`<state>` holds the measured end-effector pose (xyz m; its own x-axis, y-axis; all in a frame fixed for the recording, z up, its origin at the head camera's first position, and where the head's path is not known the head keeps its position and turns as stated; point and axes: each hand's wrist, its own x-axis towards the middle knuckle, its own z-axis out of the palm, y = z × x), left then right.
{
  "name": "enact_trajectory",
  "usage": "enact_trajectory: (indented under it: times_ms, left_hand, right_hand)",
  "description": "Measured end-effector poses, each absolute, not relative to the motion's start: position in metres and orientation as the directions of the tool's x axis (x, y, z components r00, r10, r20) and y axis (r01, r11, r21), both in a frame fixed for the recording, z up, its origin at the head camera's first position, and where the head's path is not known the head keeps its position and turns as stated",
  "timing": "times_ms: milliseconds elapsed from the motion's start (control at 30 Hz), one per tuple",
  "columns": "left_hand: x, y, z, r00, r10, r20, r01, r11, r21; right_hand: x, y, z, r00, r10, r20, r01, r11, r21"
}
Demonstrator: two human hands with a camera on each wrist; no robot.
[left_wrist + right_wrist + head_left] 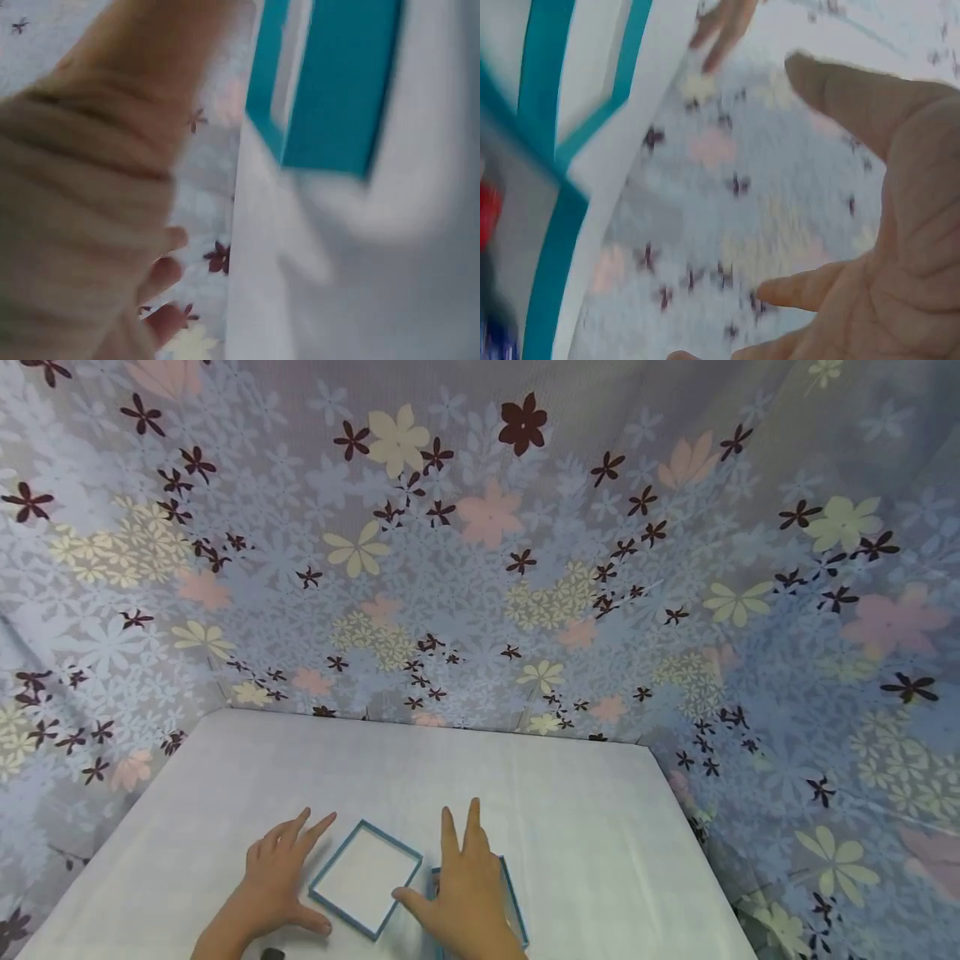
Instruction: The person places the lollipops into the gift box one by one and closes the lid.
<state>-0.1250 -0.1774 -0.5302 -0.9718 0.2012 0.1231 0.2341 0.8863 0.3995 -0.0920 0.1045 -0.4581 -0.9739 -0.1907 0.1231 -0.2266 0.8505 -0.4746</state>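
A shallow square teal-edged tray or box lid [366,878] with a white inside lies on the white table between my hands. My left hand [277,877] is spread in the air at its left side, holding nothing. My right hand [468,893], fingers and thumb stretched out, hovers over a second teal-edged box [515,906] and hides most of it. In the right wrist view, a blurred red item [487,214] and a blurred blue item [499,341] show inside that box. The left wrist view has a teal side wall [341,90] close by.
The white-covered table [585,827] reaches back to a flowered cloth [465,568] hanging behind and at both sides. A small dark object [273,954] lies near my left wrist at the bottom edge, partly cut off.
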Motion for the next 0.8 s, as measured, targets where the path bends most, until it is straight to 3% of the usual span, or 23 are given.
enact_trajectory:
  times_ms: [133, 400, 567, 800]
  left_hand:
    - [-0.133, -0.198, -0.519, -0.951, 0.304, 0.045, 0.298, 0.873, 0.387]
    - [-0.156, -0.202, -0.512, -0.872, 0.487, 0.046, 0.466, 0.799, 0.379]
    - [-0.165, -0.198, -0.516, -0.818, 0.572, 0.058, 0.555, 0.760, 0.337]
    - [-0.170, -0.186, -0.525, -0.790, 0.612, 0.027, 0.582, 0.735, 0.347]
  right_hand:
    - [-0.093, 0.083, -0.464, -0.954, -0.298, 0.041, -0.287, 0.865, -0.410]
    - [-0.103, 0.063, -0.471, -0.925, -0.376, -0.042, -0.362, 0.911, -0.197]
    - [-0.110, 0.047, -0.477, -0.921, -0.383, -0.075, -0.382, 0.924, -0.026]
    - [-0.116, 0.037, -0.485, -0.929, -0.330, -0.168, -0.347, 0.934, 0.083]
